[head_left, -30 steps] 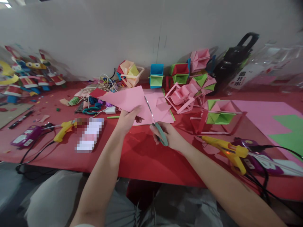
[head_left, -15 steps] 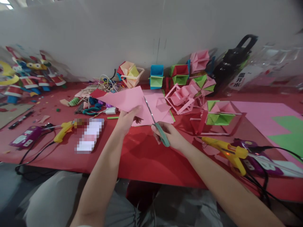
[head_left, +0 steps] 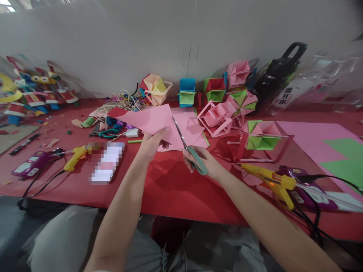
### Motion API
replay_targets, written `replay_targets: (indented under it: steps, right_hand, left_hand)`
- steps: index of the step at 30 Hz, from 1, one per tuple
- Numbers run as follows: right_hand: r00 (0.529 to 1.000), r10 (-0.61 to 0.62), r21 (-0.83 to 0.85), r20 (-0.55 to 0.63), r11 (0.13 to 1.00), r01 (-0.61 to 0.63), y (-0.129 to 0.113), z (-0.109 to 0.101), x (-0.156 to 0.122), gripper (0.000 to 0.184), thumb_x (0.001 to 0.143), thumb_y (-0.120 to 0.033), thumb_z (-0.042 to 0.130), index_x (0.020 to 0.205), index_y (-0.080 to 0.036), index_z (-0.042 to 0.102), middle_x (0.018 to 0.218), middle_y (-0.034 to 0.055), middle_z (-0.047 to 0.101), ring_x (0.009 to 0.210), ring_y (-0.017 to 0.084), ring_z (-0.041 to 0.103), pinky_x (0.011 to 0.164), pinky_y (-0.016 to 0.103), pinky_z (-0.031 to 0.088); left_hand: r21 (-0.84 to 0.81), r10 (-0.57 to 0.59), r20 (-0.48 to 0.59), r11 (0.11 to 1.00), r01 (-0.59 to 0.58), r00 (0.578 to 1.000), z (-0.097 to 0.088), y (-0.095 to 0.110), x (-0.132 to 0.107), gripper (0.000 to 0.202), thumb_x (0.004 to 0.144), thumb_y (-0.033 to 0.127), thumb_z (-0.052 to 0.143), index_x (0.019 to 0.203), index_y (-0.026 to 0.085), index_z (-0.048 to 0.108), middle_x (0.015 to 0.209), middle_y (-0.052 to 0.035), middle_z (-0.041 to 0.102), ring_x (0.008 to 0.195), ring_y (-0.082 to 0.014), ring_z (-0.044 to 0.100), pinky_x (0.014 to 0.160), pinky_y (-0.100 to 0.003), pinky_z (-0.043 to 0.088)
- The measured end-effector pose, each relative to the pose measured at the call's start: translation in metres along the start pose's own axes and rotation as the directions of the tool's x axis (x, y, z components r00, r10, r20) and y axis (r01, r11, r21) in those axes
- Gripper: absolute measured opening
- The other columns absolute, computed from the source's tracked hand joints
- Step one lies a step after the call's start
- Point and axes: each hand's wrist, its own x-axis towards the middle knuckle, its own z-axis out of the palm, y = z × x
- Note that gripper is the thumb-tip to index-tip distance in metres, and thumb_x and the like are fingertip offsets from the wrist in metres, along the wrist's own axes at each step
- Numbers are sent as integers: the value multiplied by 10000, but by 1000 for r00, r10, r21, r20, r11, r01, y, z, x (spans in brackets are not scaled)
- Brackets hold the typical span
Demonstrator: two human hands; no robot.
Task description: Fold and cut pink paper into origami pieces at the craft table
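- Left hand (head_left: 153, 142): pinches the near edge of a sheet of pink paper (head_left: 150, 119), thumb on top and fingers under. Closed grip, with the sheet lifted a little off the red table (head_left: 170, 189).
- Right hand (head_left: 202, 164): wrapped around the green handles of the scissors (head_left: 187, 149), fingers through the loops in a firm hold.
- Scissor blades: they run up and away from the near edge across the sheet, just right of the left thumb. They read as one thin line, so nearly closed.
- Paper position: centre of the table in front of the person, held above another pink sheet lying flat.
- Progress, my read: the cut is started from the near edge and is mid-sheet. The paper looks like one piece, and the stretch beyond the blade tips looks uncut. Exact cut depth is not resolvable.
- Nearby: a yellow glue gun (head_left: 269, 181) lies right of the right hand, and a second glue gun (head_left: 74, 156) lies to the left.
- Folded paper shapes (head_left: 217, 113) sit behind the sheet. A flat green sheet (head_left: 343, 158) is at far right.
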Motion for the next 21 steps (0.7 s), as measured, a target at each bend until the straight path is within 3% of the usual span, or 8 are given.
replay_targets:
  steps: [9, 21]
  right_hand:
    - [1000, 4, 20, -19, 1000, -3, -1, 1, 1, 517, 820, -666, 704, 710, -208, 490, 558, -40, 550, 463, 103, 504, 503, 261, 388]
    - [998, 7, 97, -70, 995, 0, 3, 3, 3, 490, 799, -650, 735, 796, -197, 549, 578, -34, 580, 481, 116, 551, 500, 257, 461]
  left_hand:
    - [-6, 0, 76, 1000, 1, 997, -3, -7, 2, 259, 819, 349, 708, 704, 151, 587, 529, 9, 566, 429, -98, 513, 431, -231, 425]
    - [145, -130, 145, 983, 109, 981, 0, -2, -4, 254, 830, 354, 698, 713, 144, 614, 591, -33, 608, 505, -128, 577, 481, -245, 462]
